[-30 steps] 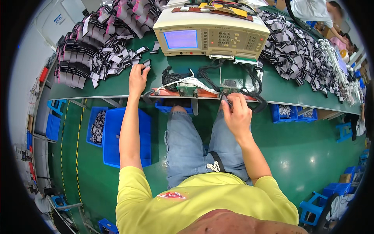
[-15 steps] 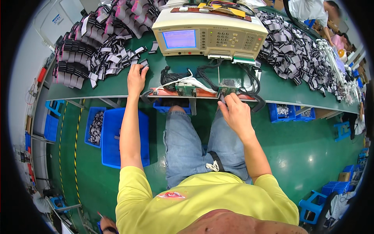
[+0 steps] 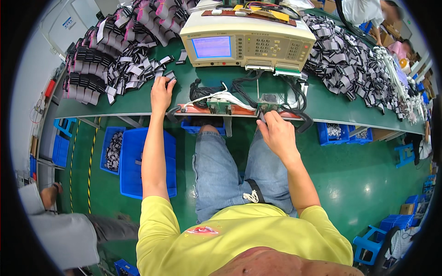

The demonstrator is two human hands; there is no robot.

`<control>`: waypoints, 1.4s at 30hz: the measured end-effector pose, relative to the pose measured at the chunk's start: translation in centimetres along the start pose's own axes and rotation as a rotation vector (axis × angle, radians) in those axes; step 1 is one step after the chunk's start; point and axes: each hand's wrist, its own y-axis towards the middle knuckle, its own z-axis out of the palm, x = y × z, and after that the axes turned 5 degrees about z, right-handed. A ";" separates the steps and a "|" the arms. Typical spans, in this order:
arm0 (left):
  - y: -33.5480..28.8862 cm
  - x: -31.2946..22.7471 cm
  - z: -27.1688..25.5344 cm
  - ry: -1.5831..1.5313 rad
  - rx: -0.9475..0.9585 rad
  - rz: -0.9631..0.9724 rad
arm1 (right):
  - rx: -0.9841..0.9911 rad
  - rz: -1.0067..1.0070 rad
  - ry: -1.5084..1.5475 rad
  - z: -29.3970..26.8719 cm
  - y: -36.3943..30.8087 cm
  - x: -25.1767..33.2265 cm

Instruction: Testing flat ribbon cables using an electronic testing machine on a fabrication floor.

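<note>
Between the fingertips of my left hand [image 3: 161,94] is a short grey ribbon cable with black connectors [image 3: 171,79], near the front of the loose cable pile [image 3: 133,69]. My right hand [image 3: 280,133] is closed at the bench edge, pinching a ribbon cable [image 3: 262,116] against the small green test fixture [image 3: 268,99]. The fingers partly cover that cable, so how far it sits in the fixture cannot be seen. A second green fixture [image 3: 220,106] stands to the left, on the orange-red strip. Behind both is a beige tester [image 3: 248,41] with a lit screen.
Stacked ribbon cables [image 3: 85,69] fill the back left; a large heap [image 3: 347,60] covers the right side. Black and white leads [image 3: 239,89] join tester and fixtures. Blue bins [image 3: 147,161] stand below the bench. Another person [image 3: 64,230] is at lower left; co-workers are at far right.
A person in grey has come into view at the lower left. A co-worker's arm at the upper right has shifted. My hands have hardly moved.
</note>
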 end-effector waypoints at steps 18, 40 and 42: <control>0.0 1.8 1.0 -0.004 -0.014 0.146 | 0.059 -0.474 0.257 -5.2 -7.3 5.5; -0.1 0.9 0.6 -0.022 -0.016 0.062 | -0.608 -0.012 -0.351 -17.4 17.5 -26.4; -0.6 0.8 0.2 -0.014 -0.033 0.051 | -0.502 0.023 -0.105 -15.0 14.0 -22.6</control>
